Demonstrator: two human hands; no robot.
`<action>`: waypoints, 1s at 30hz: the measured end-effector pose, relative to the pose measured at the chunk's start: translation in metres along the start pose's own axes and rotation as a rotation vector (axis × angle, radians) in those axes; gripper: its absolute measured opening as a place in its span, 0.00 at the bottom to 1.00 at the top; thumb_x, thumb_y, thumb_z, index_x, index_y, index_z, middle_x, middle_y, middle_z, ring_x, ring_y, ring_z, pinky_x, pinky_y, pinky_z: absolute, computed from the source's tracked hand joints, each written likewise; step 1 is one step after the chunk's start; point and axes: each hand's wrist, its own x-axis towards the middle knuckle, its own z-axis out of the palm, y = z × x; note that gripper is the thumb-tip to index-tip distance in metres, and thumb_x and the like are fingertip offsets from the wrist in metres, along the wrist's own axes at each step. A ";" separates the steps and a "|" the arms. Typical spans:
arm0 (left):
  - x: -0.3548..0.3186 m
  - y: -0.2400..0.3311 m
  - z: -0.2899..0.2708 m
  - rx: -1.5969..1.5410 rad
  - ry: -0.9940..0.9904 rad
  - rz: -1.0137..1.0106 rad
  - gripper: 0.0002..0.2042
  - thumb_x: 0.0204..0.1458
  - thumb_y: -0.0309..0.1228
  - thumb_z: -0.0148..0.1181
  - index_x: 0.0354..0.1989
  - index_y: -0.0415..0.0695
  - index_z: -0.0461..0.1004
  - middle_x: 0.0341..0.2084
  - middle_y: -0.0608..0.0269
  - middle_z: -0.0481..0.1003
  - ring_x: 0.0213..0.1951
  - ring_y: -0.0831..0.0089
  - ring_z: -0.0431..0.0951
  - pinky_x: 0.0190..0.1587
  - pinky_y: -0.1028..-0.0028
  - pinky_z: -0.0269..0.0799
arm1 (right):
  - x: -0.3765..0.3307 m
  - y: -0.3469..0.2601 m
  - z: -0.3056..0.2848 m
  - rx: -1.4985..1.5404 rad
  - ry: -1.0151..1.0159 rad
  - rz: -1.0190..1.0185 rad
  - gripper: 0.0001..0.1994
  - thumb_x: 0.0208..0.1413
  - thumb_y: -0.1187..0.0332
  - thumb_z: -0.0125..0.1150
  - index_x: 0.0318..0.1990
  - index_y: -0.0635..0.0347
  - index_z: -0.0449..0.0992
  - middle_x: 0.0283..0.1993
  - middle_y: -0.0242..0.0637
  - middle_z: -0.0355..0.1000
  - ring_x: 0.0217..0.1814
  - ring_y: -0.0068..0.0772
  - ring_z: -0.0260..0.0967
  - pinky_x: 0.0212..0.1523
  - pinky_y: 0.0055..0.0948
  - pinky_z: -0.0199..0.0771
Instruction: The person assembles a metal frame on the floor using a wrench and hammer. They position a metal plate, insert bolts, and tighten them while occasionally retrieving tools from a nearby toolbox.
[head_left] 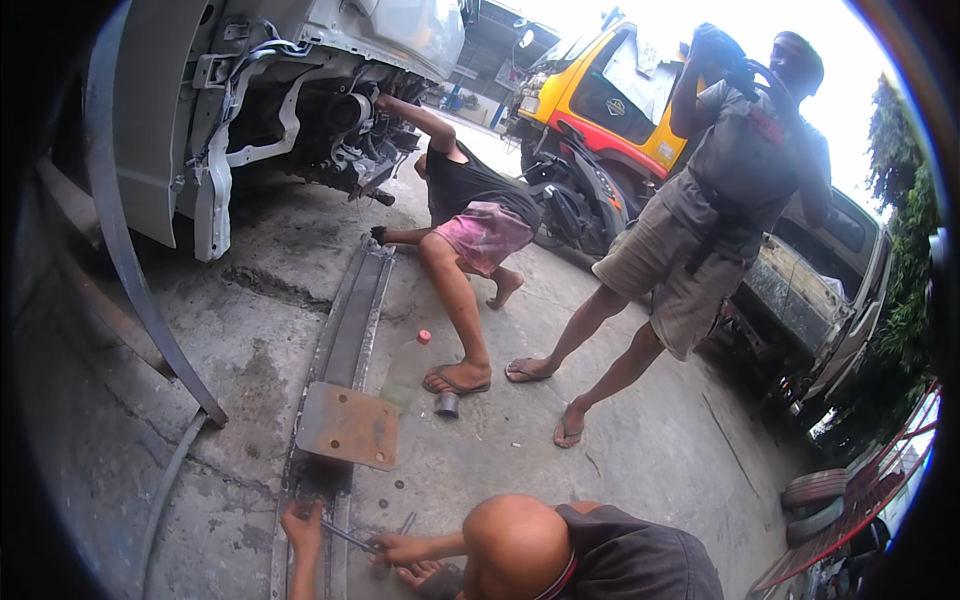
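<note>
My left hand (302, 527) comes in from the lower edge, with its fingers closed around one end of a dark metal rod (348, 537). Beneath it runs a long steel channel beam (350, 318) on the concrete. A rusty square plate (347, 425) with holes lies across the beam, just beyond my hand. A crouching co-worker (640, 555) reaches in from the right, and that person's hand (395, 550) is at the rod's other end. My right hand is not in view.
A partly stripped white vehicle (390, 35) stands at the far left, where another person (480, 205) reaches into it. Someone stands (740, 150) at the right. A clear bottle (408, 365) and a metal cylinder (446, 404) are beside the beam. Curved metal strips (130, 240) rise at left.
</note>
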 end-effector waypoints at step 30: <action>-0.003 -0.002 0.015 0.180 -0.082 0.028 0.11 0.44 0.32 0.71 0.29 0.36 0.81 0.20 0.51 0.78 0.25 0.58 0.79 0.33 0.62 0.72 | 0.003 0.009 0.000 -0.013 -0.045 0.155 0.41 0.63 0.46 0.58 0.70 0.71 0.53 0.51 0.52 0.73 0.50 0.39 0.72 0.50 0.34 0.73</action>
